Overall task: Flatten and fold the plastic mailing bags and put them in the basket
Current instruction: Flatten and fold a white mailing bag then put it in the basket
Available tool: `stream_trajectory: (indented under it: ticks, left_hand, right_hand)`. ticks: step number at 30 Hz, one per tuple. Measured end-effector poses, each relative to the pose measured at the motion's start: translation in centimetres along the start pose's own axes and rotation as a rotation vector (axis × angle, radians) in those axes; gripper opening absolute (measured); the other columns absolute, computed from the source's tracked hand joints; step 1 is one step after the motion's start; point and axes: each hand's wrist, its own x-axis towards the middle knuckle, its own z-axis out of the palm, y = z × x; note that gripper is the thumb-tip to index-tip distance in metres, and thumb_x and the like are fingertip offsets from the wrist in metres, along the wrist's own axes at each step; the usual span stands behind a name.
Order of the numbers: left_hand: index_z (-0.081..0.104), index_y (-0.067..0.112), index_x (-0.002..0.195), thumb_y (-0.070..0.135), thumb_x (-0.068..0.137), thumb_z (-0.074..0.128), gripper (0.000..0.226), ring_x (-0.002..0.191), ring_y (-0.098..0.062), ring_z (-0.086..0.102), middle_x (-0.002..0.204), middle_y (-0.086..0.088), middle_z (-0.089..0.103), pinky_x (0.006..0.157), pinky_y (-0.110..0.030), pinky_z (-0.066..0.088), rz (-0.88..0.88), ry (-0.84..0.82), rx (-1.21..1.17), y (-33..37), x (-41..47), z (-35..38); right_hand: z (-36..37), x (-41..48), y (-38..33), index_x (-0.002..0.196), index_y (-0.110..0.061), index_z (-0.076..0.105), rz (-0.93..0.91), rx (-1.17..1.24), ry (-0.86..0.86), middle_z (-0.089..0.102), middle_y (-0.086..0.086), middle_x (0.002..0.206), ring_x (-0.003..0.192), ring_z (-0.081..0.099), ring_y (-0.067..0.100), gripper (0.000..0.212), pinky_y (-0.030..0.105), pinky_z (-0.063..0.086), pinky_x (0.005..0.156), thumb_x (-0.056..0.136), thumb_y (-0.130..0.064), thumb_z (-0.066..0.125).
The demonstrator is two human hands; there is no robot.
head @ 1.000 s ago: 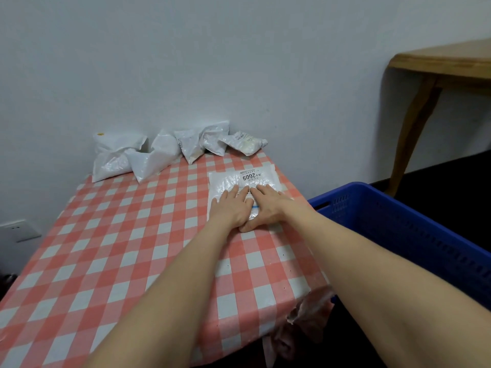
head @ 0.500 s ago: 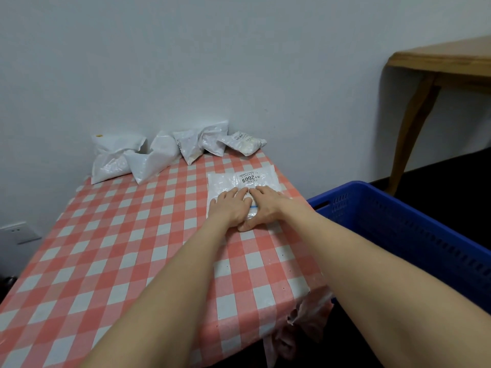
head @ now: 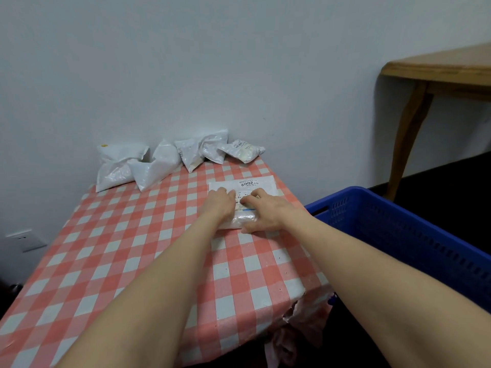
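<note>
Left hand (head: pixel 221 204), right hand (head: pixel 267 215) now apart (right fingers (head: pixel 252 199) curled) on mailing bag (head: pixel 248 184)

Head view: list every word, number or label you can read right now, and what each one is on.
"2009": large digits on the white label of the flat mailing bag.
Fine print around those digits on the same label: too small to read.
Printing on the crumpled bag at the back right: blurred, unreadable.
Nothing else in view is legible.
</note>
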Motion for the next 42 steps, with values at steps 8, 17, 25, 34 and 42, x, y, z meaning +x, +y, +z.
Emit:
stream_trajectory:
  ticks: [8,17,25,34,42]
  left_hand:
    - [0.046,0.006,0.133,0.021,0.091,0.052,0.046,0.117,-0.033,0.053,0.136,-0.014,0.049,0.085,-0.034,0.043,-0.297,0.161,-0.329,1.0,-0.7,-2.6]
    - [0.050,0.010,0.131,0.051,0.092,0.034,0.059,0.077,-0.016,0.058,0.135,-0.022,0.050,0.077,-0.029,0.050,-0.043,0.166,-1.096,8.3,-1.1,-4.6]
    - [0.030,0.013,0.149,0.065,0.084,0.041,0.083,0.142,-0.024,0.029,0.154,-0.003,0.030,0.117,-0.040,0.021,0.026,-0.081,-0.933,16.0,-2.2,-0.3]
    - [0.018,0.003,0.149,0.045,0.093,0.054,0.079,0.140,-0.030,0.029,0.155,-0.012,0.025,0.111,-0.039,0.027,0.000,-0.257,-0.721,23.5,-1.0,6.9]
    - [0.058,-0.009,0.117,0.015,0.086,0.063,0.039,0.101,-0.031,0.062,0.104,-0.018,0.062,0.077,-0.035,0.047,0.049,-0.306,-0.434,26.3,0.7,11.7]
  right_hand:
    - [0.0,-1.2,0.4,0.150,-0.026,0.022,0.058,-0.008,0.057,0.023,0.003,0.150,0.125,0.047,0.029,0.086,0.042,0.045,0.097,0.081,-0.050,0.067]
    - [-3.4,-2.5,4.5,0.113,-0.016,0.061,0.465,0.760,0.650,0.062,0.011,0.102,0.094,0.057,0.032,0.033,0.034,0.044,0.075,0.089,-0.006,0.041]
    - [-3.4,-7.1,13.9,0.119,-0.008,0.061,0.719,1.473,0.876,0.064,0.008,0.103,0.086,0.061,0.024,0.037,0.031,0.051,0.073,0.083,0.000,0.059]
    - [0.4,-11.8,22.6,0.103,-0.010,0.058,0.902,1.688,0.909,0.066,0.014,0.109,0.097,0.065,0.032,0.024,0.050,0.054,0.089,0.083,0.001,0.061]
    - [5.1,-13.9,27.1,0.099,-0.013,0.060,1.074,1.676,0.864,0.063,0.013,0.113,0.105,0.061,0.034,0.019,0.041,0.050,0.075,0.081,-0.011,0.055]
